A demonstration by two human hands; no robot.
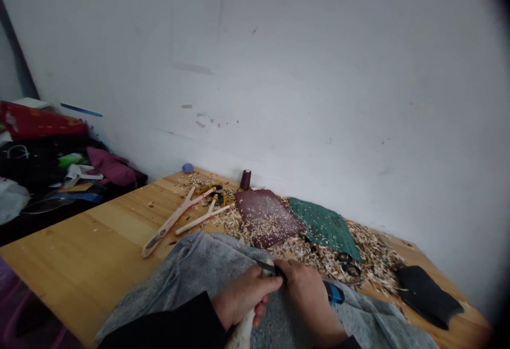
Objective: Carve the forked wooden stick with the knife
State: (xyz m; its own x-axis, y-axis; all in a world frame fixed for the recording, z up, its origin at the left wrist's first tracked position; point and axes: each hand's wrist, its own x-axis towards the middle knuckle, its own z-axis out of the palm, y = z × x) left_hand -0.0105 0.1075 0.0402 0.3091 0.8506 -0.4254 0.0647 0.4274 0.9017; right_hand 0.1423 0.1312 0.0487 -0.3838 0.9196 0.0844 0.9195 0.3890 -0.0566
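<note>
My right hand [306,288] is closed round a carving knife [333,291] with a black and blue handle. The knife's dark blade lies across the tip of a pale wooden stick [245,330]. Lower down, my left hand [244,295] grips this stick, with its thumb close to the blade and to my right hand. A grey cloth [211,264] is spread under both hands. Beyond it on the left lie a larger forked stick [175,221] and a smaller forked stick [203,218], both of bare peeled wood.
Wood shavings [378,258] cover much of the wooden table [95,237]. Maroon [269,213] and green [324,227] sheets lie near the wall, beside a dark thread spool [245,179]. A black flat piece [428,293] rests at right. Bags and clutter [59,152] fill the far left.
</note>
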